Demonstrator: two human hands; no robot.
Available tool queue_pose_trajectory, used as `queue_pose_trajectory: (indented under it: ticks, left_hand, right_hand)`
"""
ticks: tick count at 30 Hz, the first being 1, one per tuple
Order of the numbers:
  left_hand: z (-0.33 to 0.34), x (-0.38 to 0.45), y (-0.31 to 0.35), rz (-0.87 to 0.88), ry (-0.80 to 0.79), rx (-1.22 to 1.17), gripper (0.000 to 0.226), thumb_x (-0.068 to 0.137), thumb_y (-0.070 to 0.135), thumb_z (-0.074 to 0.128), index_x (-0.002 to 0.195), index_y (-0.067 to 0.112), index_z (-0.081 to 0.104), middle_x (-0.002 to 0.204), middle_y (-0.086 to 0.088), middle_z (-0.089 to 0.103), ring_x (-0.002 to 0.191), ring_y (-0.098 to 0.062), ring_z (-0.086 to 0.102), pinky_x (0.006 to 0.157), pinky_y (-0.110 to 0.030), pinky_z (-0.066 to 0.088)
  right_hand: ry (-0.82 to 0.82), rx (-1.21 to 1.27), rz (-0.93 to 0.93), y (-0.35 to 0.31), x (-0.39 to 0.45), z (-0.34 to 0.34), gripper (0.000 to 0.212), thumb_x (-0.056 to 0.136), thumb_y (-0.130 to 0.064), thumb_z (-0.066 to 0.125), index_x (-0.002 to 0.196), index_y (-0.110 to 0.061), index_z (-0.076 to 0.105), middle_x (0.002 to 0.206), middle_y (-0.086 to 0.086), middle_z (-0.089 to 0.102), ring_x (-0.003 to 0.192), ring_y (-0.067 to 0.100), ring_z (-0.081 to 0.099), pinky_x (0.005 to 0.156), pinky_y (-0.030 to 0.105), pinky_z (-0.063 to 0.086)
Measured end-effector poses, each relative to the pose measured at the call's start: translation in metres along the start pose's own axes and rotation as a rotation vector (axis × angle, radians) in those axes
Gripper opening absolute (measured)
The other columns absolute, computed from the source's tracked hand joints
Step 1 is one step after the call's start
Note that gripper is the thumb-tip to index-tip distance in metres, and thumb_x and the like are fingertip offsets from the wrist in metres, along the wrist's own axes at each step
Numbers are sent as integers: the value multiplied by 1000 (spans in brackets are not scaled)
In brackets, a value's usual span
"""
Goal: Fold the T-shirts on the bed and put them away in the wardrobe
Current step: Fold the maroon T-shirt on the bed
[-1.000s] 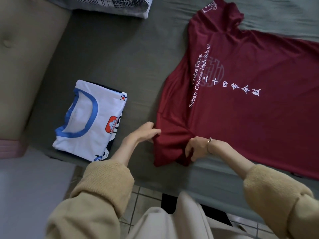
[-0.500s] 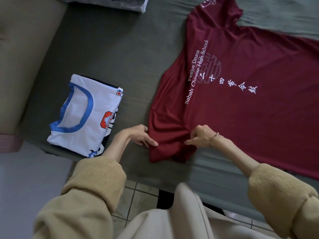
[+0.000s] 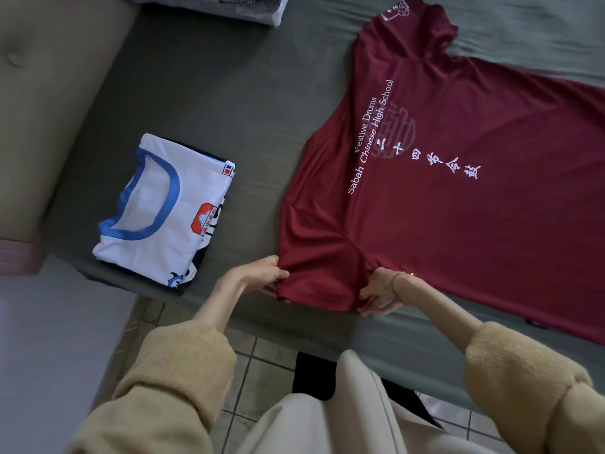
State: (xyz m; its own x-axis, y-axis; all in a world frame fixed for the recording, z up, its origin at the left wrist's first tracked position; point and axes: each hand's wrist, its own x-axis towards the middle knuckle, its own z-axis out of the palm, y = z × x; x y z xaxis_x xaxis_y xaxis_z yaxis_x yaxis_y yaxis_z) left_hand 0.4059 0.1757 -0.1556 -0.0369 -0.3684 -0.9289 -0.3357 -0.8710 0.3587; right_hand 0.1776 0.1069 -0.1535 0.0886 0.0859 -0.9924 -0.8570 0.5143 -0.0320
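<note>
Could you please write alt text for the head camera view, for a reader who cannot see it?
A person's left hand and right hand pinch the near sleeve of a maroon T-shirt spread on a grey-green bed. A folded white T-shirt lies to its left.

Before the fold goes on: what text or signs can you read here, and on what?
"Festive Drums": maroon T-shirt, white print.
"Sabah Chinese High School": same shirt, next line.
Row of white Chinese characters on that shirt: not legible with certainty.
Sleeve emblem: too blurred.
Red badge on folded white T-shirt: too small.
</note>
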Motion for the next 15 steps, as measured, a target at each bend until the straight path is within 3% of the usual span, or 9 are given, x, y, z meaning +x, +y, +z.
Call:
queue_pose_trajectory:
  ticks: [5, 8, 11, 13, 15]
  left_hand:
    - [-11, -1, 6, -108, -82, 322, 21, 100, 13, 45, 79, 14, 40, 55, 9, 65, 43, -1, 61, 60, -22, 39]
    - [-10, -2, 16, -158, -55, 446, 14, 97, 12, 51, 84, 9, 45, 81, 0, 69, 46, -5, 63, 62, -24, 39]
    - [-7, 2, 24, -242, -67, 513, 11, 95, 9, 54, 91, -1, 52, 111, -15, 66, 84, -24, 70, 77, -29, 49]
    - [-7, 5, 26, -322, -102, 630, 17, 92, 13, 60, 100, -3, 62, 107, -10, 69, 96, -23, 67, 96, -31, 48]
    - [-12, 8, 27, -375, -95, 813, 12, 85, 17, 68, 96, 11, 69, 99, 0, 70, 103, -16, 66, 100, -31, 47]
  right_hand:
    - [94, -232, -27, -5, -3, -8, 17, 90, -14, 54, 77, -7, 62, 58, -2, 69, 59, 3, 66, 50, 15, 48]
    - [73, -343, -6, -9, -1, -1, 16, 91, -17, 57, 79, -9, 63, 57, -4, 69, 55, -1, 66, 48, 12, 46]
    - [56, -366, 1, -13, -2, -2, 16, 89, -17, 62, 76, -8, 64, 56, -2, 69, 54, 0, 66, 48, 11, 46]
    - [58, -403, 18, -15, -3, -1, 17, 89, -21, 64, 76, -9, 65, 58, -3, 70, 53, -1, 65, 49, 11, 45]
    - [77, -507, 59, -17, -4, 2, 25, 90, -33, 60, 80, -11, 65, 68, -4, 72, 48, -2, 62, 51, 12, 44]
